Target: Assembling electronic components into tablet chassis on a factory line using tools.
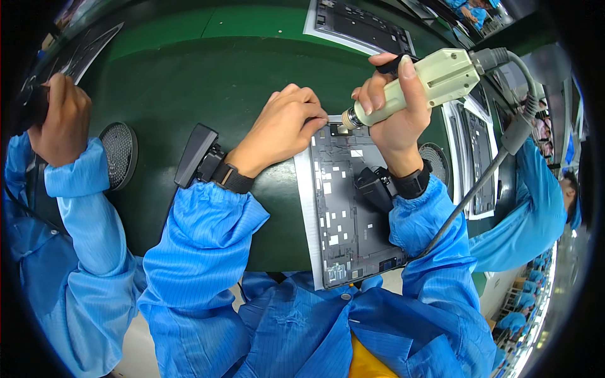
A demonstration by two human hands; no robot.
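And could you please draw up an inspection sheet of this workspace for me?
Surface: green table, smooth and dark.
Work things: pale green power screwdriver, its tip at the far edge of a dark panel; white sheet under that panel; tip contact unclear.
Clutter: more dark panels at the far side and the right; two round, dotted discs.
Hands: left hand, fingertips at the panel's far left corner; right hand, wrapped around the screwdriver.
Cables: grey cable from the screwdriver's rear, running down across the right sleeve.
Surroundings: co-workers' blue sleeves on both sides.
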